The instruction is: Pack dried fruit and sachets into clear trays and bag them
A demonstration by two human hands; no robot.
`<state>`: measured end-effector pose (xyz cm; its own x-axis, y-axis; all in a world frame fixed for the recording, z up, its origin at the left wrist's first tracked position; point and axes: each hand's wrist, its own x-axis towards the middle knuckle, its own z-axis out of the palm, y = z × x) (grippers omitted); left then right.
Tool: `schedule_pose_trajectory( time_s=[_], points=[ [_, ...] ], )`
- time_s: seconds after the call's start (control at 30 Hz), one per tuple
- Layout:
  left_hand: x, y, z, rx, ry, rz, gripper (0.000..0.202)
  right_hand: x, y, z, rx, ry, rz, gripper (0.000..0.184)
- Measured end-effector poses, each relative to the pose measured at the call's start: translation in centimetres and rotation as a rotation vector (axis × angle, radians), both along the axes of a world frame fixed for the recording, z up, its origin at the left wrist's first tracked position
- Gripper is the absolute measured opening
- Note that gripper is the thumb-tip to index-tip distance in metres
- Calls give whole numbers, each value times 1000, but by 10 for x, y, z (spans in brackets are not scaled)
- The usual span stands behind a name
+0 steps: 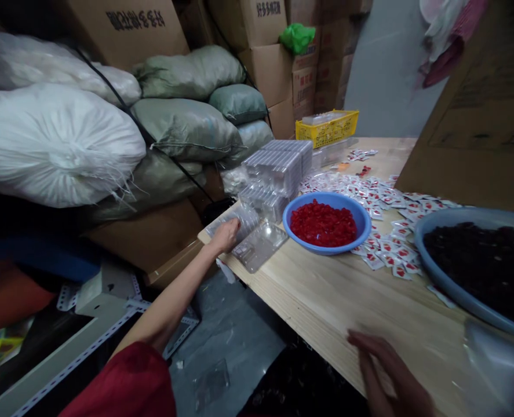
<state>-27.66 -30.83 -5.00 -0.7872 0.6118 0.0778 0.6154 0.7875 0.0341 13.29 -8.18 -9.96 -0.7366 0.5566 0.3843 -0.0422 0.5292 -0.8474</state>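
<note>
My left hand [225, 234] reaches out to the far left corner of the wooden table [326, 295] and closes on a clear plastic tray [239, 223] from a low stack there. Another clear tray [260, 246] lies flat just to its right. Tall stacks of the same trays [278, 168] stand behind. My right hand [389, 370] lies flat on the table near its front edge, fingers stretched out and holding nothing. A blue bowl [352, 240] of small red pieces [323, 223] sits between the two hands.
A large grey-blue basin [448, 284] of dark pieces sits at the right. Several small red-and-white packets [387, 202] are strewn behind the bowl. A yellow crate [326, 130] stands at the back. Sacks [57, 145] and cardboard boxes [126, 29] pile up on the left.
</note>
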Motion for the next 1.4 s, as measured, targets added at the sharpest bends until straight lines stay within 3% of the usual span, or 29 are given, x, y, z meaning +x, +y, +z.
schedule_pose_trajectory(
  time_s=[0.17, 0.27, 0.37, 0.47, 0.67, 0.8, 0.87, 0.97, 1.07, 1.17, 1.27, 1.33, 1.4],
  points=[
    [-19, -3, 2, 48, -82, -54, 16, -157, -49, 31, 344, 35, 408, 43],
    [-25, -4, 3, 86, -127, -101, 15, -246, -79, 34, 501, -83, 551, 57],
    [-27, -7, 3, 129, -166, -126, 14, -300, -99, 18, 549, -188, 591, 70],
    [-28, -9, 2, 170, -190, -120, 14, -318, -106, -4, 553, -256, 577, 80],
    [-23, -12, 1, 248, -197, -88, 14, -318, -108, -26, 577, -303, 526, 84],
    [-16, -11, 15, 314, -63, -67, 14, -322, -108, -24, 597, -302, 510, 81],
    [-11, -13, 32, 359, 72, -32, 14, -322, -107, -18, 572, -315, 527, 80],
    [7, -19, 68, 527, 160, 70, 13, -310, -100, 2, 430, -285, 543, 76],
    [41, -27, 109, 719, 54, 90, 11, -273, -80, 35, 178, -108, 450, 75],
    [78, -21, 130, 690, -212, -83, 13, -212, -50, 67, -16, 53, 268, 78],
    [107, 12, 114, 528, -566, -371, 18, -143, -23, 78, -169, 42, 175, 77],
    [122, 47, 88, 465, -733, -546, 18, -100, -9, 68, -334, -10, 177, 69],
    [133, 87, 59, 485, -778, -662, 17, -62, 2, 46, -506, -37, 107, 64]
  ],
)
